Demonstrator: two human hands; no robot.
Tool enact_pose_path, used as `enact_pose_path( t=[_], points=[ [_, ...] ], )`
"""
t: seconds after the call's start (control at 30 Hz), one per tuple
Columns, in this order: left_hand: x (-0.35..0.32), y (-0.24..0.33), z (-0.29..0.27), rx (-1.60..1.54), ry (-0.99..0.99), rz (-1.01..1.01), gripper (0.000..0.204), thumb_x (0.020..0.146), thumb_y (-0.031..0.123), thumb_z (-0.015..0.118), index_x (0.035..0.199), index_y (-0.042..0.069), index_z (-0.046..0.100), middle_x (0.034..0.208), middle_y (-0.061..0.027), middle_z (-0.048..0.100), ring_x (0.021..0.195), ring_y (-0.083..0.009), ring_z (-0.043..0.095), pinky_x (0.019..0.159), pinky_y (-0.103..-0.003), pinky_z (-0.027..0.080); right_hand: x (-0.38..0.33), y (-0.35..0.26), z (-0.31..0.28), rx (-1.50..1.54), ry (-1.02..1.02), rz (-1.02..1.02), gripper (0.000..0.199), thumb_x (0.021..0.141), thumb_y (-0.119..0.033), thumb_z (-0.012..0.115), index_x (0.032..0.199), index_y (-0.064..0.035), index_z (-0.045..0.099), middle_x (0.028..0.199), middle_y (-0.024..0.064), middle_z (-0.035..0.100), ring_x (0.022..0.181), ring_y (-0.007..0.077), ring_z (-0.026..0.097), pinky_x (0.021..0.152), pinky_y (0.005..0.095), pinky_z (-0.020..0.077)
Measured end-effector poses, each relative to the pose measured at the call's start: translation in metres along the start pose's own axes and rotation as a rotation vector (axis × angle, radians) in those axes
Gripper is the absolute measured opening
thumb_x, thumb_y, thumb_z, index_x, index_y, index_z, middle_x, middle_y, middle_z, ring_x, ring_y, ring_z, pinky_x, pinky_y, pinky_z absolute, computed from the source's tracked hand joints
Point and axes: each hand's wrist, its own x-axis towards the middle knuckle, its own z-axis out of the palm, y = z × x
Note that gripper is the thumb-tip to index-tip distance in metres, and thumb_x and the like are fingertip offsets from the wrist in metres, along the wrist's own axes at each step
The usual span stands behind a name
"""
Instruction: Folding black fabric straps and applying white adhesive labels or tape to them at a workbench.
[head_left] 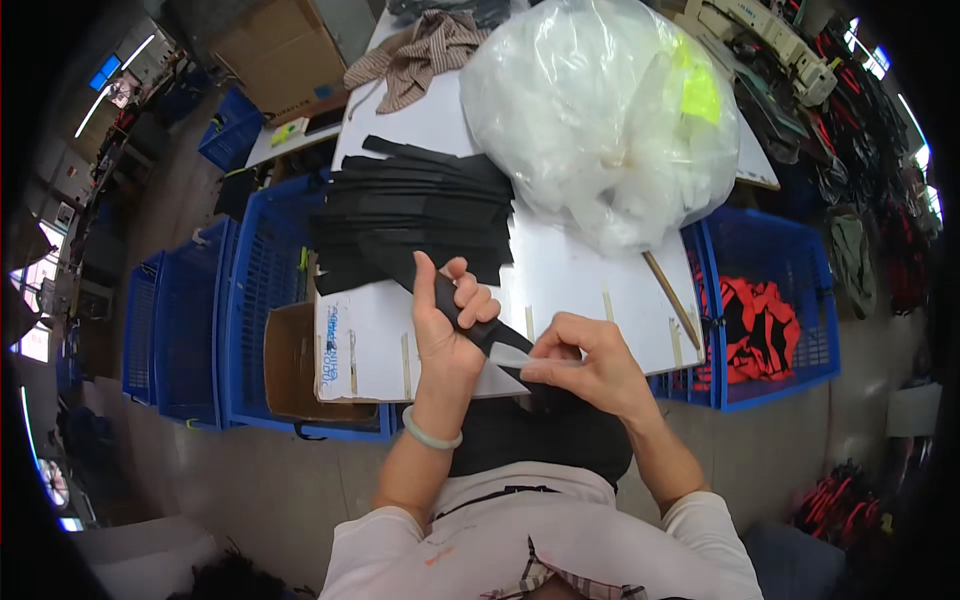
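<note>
My left hand (452,312) is closed around a black fabric strip (482,334), which slants down toward the table's near edge. The thumb of that hand points up and its other fingers curl over the strip. Between the thumb and fingers of my right hand (592,364) is a small translucent white strip (510,355), lying against the black one. What the white piece is made of, I cannot tell. Beyond my left hand, a fanned stack of black fabric strips (425,205) covers the left part of the white table (570,290).
A big clear plastic bag (590,120) of pale contents fills the table's far right. A thin brown stick (672,300) lies below it. Blue crates (190,330) flank the table; the right-hand crate (775,235) holds red-and-black pieces. A checked cloth (420,60) lies at the back.
</note>
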Motion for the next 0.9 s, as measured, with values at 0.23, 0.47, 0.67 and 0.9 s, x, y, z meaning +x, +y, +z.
enact_pose_path(
  t=[0.23,0.47,0.67,0.9],
  points=[
    [0.003,-0.004,-0.027,0.036,-0.015,0.047,0.039,0.092,0.048,0.062,0.082,0.011,0.060,0.058,0.0014,0.042,0.043,-0.0096,0.036,0.047,-0.026,0.035,0.002,0.013,0.009,-0.237,0.098,-0.017,0.023,0.072,-0.014,0.080,0.076,-0.0025,0.061,0.065,0.0077,0.058,0.056,0.0201,0.056,0.051,0.0322,0.0427],
    [-0.001,-0.011,-0.031,0.145,0.007,0.162,0.039,0.094,0.047,0.060,0.077,0.012,0.055,0.061,0.0005,0.045,0.045,-0.0111,0.042,0.051,-0.029,0.044,0.004,0.013,0.019,-0.335,0.080,-0.063,0.023,0.071,-0.012,0.079,0.076,-0.0038,0.058,0.067,0.0073,0.056,0.056,0.0221,0.056,0.051,0.0335,0.0434],
    [-0.002,-0.025,-0.027,0.232,-0.048,0.169,0.039,0.096,0.047,0.056,0.080,0.012,0.052,0.063,-0.0010,0.046,0.046,-0.0115,0.044,0.053,-0.031,0.048,0.010,0.014,0.029,-0.312,0.164,-0.094,0.024,0.070,-0.011,0.079,0.075,-0.0038,0.056,0.067,0.0067,0.056,0.056,0.0218,0.056,0.051,0.0331,0.0436],
    [0.006,-0.005,-0.028,0.071,0.051,0.151,0.044,0.096,0.051,0.054,0.076,0.012,0.051,0.062,-0.0002,0.043,0.046,-0.0103,0.039,0.051,-0.028,0.041,0.002,0.017,0.020,-0.259,0.160,-0.201,0.024,0.073,-0.007,0.078,0.084,-0.0009,0.058,0.082,0.0101,0.060,0.060,0.0202,0.058,0.053,0.0317,0.0468]
  ],
)
